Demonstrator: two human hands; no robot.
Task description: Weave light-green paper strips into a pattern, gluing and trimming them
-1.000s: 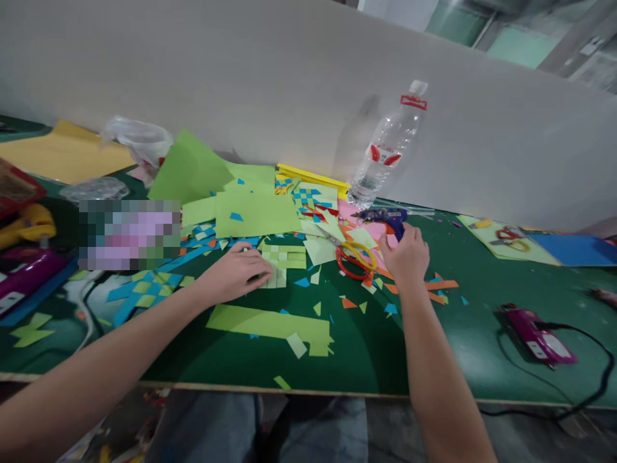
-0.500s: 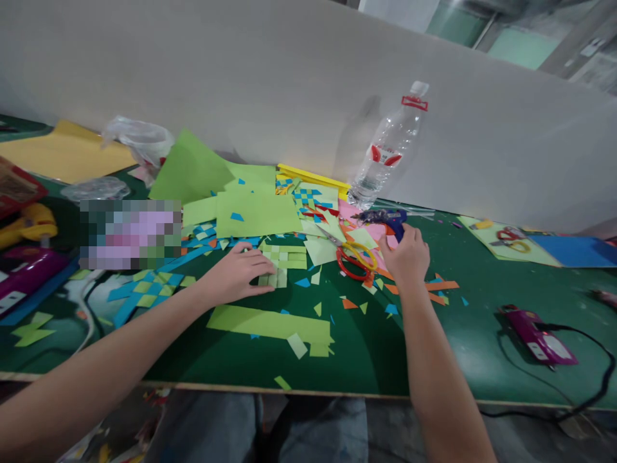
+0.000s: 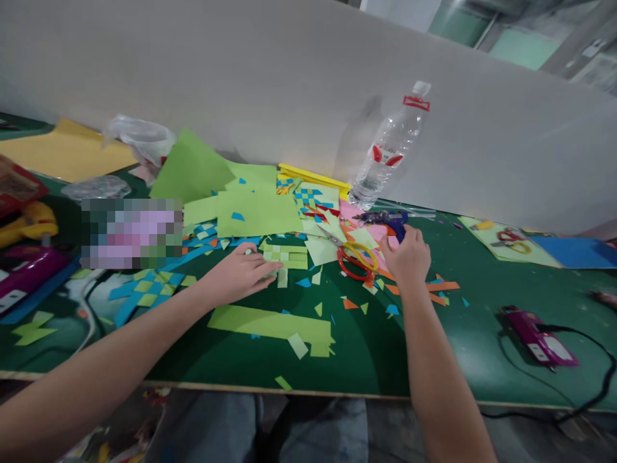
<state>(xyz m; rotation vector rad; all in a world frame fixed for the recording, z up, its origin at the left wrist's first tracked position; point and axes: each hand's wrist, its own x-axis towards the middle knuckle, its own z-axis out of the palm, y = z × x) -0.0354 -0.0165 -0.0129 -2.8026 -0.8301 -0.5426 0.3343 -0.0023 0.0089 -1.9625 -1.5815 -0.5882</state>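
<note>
My left hand [image 3: 238,275] lies on the green table with its fingers pinching the edge of a small woven mat of light green paper strips [image 3: 285,257]. My right hand [image 3: 409,256] is closed round the handle of a blue glue gun [image 3: 388,220], whose nozzle points left over the pink paper. Red and yellow scissors [image 3: 355,257] lie between the two hands. A long light green paper strip [image 3: 270,323] lies nearer the table's front edge.
A clear plastic bottle [image 3: 390,148] leans on the white partition behind. Green sheets [image 3: 253,212] and a blue-green woven piece [image 3: 144,289] lie left. A purple glue gun [image 3: 537,335] with black cable sits right. More scissors [image 3: 508,238] lie on paper at far right.
My left hand's fingers have stretched out along the woven mat's edge and the mat has shifted slightly. My right hand has stayed on the blue glue gun.
</note>
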